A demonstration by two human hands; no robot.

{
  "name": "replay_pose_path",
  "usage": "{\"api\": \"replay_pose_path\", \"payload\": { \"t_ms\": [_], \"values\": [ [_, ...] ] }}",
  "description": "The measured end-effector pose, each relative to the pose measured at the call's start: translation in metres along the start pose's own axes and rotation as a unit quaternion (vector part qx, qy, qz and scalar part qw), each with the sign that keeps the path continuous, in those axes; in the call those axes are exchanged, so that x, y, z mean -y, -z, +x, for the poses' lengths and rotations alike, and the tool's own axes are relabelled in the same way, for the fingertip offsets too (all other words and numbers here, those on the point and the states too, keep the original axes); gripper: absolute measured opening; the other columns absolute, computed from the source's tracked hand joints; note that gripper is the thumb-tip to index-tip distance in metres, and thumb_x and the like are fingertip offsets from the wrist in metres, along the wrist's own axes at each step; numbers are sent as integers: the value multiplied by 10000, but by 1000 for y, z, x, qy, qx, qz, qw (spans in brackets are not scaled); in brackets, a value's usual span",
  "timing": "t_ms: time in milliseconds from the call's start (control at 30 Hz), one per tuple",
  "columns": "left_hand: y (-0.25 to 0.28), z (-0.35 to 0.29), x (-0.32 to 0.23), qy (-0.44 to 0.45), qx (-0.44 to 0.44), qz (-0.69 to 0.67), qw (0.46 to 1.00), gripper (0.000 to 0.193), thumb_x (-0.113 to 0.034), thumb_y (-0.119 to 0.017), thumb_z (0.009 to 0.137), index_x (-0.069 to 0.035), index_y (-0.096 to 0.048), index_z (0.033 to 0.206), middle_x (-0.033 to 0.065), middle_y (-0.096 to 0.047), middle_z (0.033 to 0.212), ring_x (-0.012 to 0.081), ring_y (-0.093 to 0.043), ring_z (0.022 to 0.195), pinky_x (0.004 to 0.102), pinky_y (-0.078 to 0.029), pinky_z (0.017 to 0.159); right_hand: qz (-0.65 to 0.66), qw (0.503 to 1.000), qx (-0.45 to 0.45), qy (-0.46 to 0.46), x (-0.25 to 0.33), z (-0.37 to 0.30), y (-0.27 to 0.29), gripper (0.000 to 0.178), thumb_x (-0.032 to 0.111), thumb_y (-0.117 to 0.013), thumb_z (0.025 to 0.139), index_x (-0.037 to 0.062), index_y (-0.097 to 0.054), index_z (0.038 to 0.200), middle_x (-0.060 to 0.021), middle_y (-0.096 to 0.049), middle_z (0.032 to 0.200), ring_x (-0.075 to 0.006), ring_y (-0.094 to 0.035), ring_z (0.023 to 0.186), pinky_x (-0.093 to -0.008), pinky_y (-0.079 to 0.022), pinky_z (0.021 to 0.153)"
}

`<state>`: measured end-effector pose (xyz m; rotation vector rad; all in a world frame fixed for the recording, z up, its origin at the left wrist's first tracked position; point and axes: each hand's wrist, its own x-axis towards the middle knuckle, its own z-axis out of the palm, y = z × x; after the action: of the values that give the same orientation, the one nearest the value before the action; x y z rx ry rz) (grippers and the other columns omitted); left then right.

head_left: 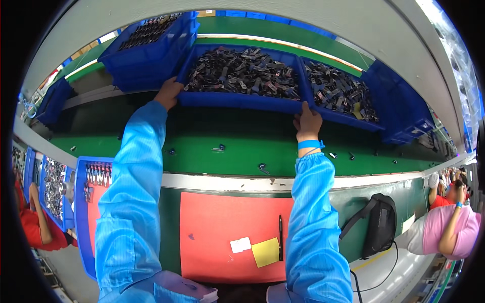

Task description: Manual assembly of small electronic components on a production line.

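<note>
Both my arms, in light blue sleeves, reach forward to a wide blue plastic bin (237, 102) heaped with small dark and silvery metal parts (242, 73). My left hand (168, 93) is closed on the bin's front left corner. At its front right corner my right hand (308, 122), with a blue wrist strap (310, 144), grips the rim; some fingertips are hidden. A second blue bin (348, 120) of similar parts adjoins on the right. To the left, stacked blue bins (146, 70) stand close by my left hand.
Several loose parts (219, 148) lie on the green surface (197, 161). Nearer are a red mat (217, 222), yellow note (265, 252), black pen (281, 237) and black bag (380, 224). A blue tray (83, 227) is at left. People sit at both sides; a beam (283, 15) crosses overhead.
</note>
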<state>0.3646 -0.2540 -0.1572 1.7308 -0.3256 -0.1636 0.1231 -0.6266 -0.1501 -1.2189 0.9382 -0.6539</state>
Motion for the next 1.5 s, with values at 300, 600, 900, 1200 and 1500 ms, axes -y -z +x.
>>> {"api": "replay_pose_path", "payload": {
  "t_ms": [300, 600, 900, 1200, 1500],
  "values": [
    [37, -28, 25, -379, 86, 469, 793, 492, 37, -739, 676, -64, -637, 1147, 209, -638, 1135, 425, -590, 1136, 480, -486, 980, 85, 980, 67, -164, -12, -3, 4, 576, 523, -812, 840, 98, -652, 1193, -112, -610, 1015, -295, -640, 990, -469, -586, 799],
    [66, -56, 75, 0, -27, 134, 991, 443, -36, -693, 831, -72, -577, 1257, 153, -612, 1253, 396, -573, 1180, 537, -452, 1024, 109, 973, 122, -161, -37, -29, -22, 761, 442, -790, 818, 59, -494, 1405, -178, -576, 1303, -399, -602, 1119, -555, -571, 821],
    [19, -203, -38, 223, 20, -152, 963, 296, -82, -603, 891, -47, -587, 1185, 144, -669, 1098, 284, -642, 992, 560, -523, 930, 171, 960, 187, -116, -4, -89, 56, 418, 237, -659, 917, 13, -581, 1262, -213, -630, 1214, -422, -654, 1083, -671, -538, 907],
    [-47, -309, -142, 317, 85, -304, 894, 400, -120, -606, 873, -13, -582, 1258, 156, -685, 1189, 288, -668, 1067, 503, -538, 969, 139, 956, 243, -91, 56, -126, 162, 370, 234, -661, 907, -35, -598, 1153, -208, -654, 1043, -366, -685, 967, -605, -582, 876],
    [-89, -384, -159, 259, 150, -266, 916, 563, -76, -537, 859, 11, -488, 1413, 180, -646, 1304, 333, -665, 1136, 469, -557, 1003, 116, 969, 209, -62, 73, -180, 286, 425, 297, -709, 899, -21, -610, 1163, -167, -681, 1051, -332, -702, 943, -504, -600, 875]
  ]
}}
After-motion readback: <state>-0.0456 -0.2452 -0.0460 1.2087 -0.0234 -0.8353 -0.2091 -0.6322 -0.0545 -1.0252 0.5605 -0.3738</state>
